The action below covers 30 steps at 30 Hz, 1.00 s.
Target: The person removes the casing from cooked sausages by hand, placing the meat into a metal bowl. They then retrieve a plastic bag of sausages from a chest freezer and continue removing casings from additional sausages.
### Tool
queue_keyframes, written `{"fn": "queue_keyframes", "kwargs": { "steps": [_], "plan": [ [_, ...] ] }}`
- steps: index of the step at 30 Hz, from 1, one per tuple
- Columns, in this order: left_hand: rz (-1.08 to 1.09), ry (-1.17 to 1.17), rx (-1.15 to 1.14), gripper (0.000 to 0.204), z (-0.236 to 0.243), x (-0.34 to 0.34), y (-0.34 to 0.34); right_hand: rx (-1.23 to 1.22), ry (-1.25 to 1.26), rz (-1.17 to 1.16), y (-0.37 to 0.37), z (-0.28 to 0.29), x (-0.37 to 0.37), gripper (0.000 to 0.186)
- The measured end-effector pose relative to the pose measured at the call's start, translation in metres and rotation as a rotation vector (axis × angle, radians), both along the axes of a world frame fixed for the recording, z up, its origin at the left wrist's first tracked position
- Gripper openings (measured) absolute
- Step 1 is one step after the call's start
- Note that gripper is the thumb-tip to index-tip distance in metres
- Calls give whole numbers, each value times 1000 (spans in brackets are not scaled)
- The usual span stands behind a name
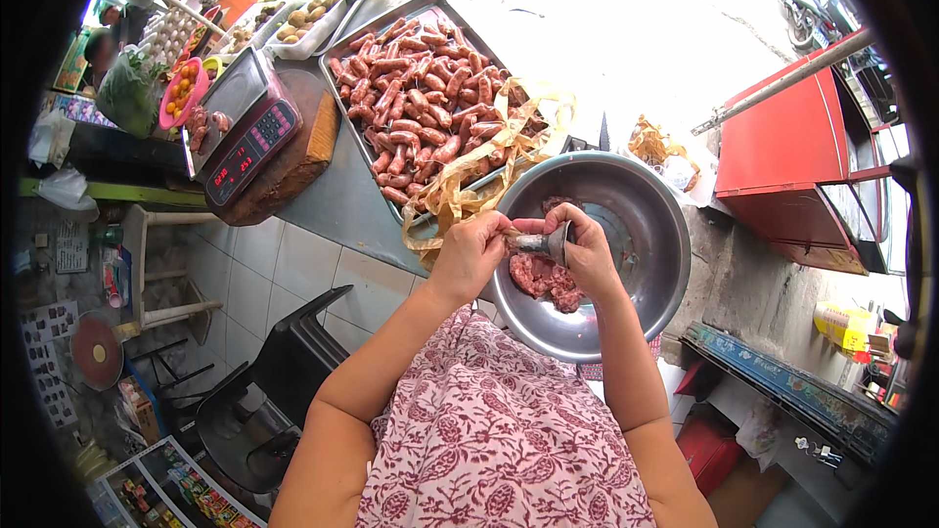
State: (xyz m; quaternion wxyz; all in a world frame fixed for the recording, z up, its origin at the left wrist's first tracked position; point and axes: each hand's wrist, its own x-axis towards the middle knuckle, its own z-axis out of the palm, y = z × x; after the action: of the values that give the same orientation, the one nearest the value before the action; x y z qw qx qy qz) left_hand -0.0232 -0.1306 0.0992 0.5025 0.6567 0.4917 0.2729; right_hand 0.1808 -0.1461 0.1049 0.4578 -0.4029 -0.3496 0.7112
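My right hand (590, 252) grips a small metal funnel (558, 244) over a large steel bowl (667, 286). At the funnel's narrow end, my left hand (472, 252) pinches a pale sausage casing (511, 235) between thumb and fingers. Lumps of ground meat (548, 286) lie in the bowl below both hands. Long strips of dry casing (458, 186) drape over the near right corner of a metal tray (452, 6), beside my left hand. Many linked sausages (421, 103) are heaped on that tray.
Left of the tray, a digital scale (252, 152) rests on a thick wooden block (321, 142). A black plastic chair (293, 352) stands on the tiled floor at lower left. To the right is a red cabinet (782, 137). Sausages hang at the top edge.
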Motion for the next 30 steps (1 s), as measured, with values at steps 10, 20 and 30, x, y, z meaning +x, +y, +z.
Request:
{"fn": "queue_keyframes", "kwargs": {
  "steps": [10, 20, 30],
  "plan": [
    [146, 47, 32, 4, -3, -6, -13, 195, -209, -323, -36, -13, -57, 15],
    [106, 53, 113, 7, 3, -5, -15, 344, -612, -431, -38, -11, -68, 17],
    [-226, -332, -204, 38, -3, -13, -7, -235, 326, -285, -26, -2, -23, 13]
  ]
}}
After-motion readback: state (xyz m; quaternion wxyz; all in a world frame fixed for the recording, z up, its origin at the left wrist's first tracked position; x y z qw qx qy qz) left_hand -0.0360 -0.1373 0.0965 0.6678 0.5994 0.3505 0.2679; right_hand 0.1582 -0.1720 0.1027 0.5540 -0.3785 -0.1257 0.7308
